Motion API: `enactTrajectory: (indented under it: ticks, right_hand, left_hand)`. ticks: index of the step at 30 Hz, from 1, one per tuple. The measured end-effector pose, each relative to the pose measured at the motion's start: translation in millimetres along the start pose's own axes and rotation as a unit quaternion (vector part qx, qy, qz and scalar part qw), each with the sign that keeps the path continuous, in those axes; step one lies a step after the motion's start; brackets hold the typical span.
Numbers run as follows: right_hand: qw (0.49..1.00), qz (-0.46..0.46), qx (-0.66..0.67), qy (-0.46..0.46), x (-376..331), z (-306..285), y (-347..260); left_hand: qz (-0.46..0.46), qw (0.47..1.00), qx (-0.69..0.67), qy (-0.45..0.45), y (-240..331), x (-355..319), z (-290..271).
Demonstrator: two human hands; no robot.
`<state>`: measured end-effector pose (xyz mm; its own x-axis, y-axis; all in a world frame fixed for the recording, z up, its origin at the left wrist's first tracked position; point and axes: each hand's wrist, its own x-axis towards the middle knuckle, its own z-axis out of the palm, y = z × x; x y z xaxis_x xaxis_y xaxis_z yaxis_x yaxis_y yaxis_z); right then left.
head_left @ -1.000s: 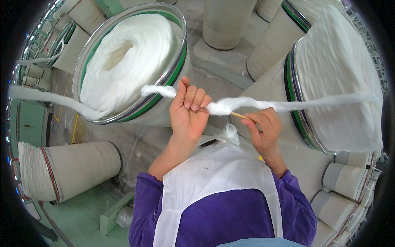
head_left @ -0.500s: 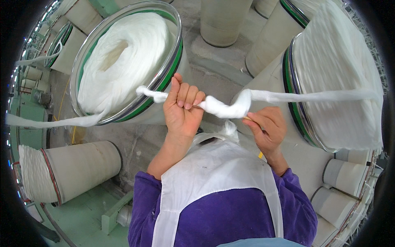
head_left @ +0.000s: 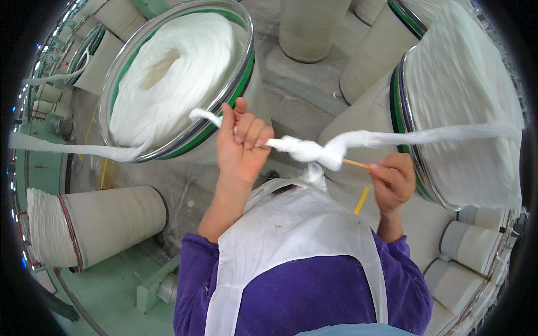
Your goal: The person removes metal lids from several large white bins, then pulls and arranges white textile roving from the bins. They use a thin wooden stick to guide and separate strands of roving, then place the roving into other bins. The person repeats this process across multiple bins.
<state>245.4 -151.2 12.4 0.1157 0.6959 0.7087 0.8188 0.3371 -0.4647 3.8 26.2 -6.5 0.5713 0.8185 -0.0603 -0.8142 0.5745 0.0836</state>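
Note:
A thick white fibre sliver (head_left: 305, 148) stretches between my hands in a lumpy, twisted roll. My left hand (head_left: 241, 145) is closed around it, and a short loose end pokes out beyond the fingers toward the left can. In a pinch, my right hand (head_left: 395, 180) holds a thin wooden stick (head_left: 357, 163); the stick's other end disappears inside the rolled sliver. From the roll, the sliver runs right to a tall pile of sliver (head_left: 462, 95) above the right can (head_left: 358, 115). How far the stick reaches inside is hidden.
At the upper left stands a large can (head_left: 246, 84) with a metal rim and green band, full of coiled sliver (head_left: 196, 61). One strand (head_left: 73, 147) leaves it leftward. Another filled can (head_left: 112, 224) stands lower left. More cans (head_left: 311, 28) line the back and right.
My right hand has moved right and slightly down, so more of the stick shows outside the sliver. The roll between my hands looks thinner and more tightly twisted. My left hand keeps its grip.

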Motion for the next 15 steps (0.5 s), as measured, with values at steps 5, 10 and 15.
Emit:
enactTrajectory:
  ticks: [5,10,15]
  right_hand:
    - [0.98,0.139,0.142,-0.028,-19,-73,14]
    - [0.91,0.129,0.393,0.003,-16,-66,-2]
    - [0.894,0.209,0.203,-0.34,-5,35,-31]
  left_hand:
    - [0.045,0.996,0.067,0.04,28,-21,-23]
    - [0.032,0.993,0.088,0.078,13,-37,-35]
    - [0.0,0.994,0.1,0.044,-19,-51,-22]
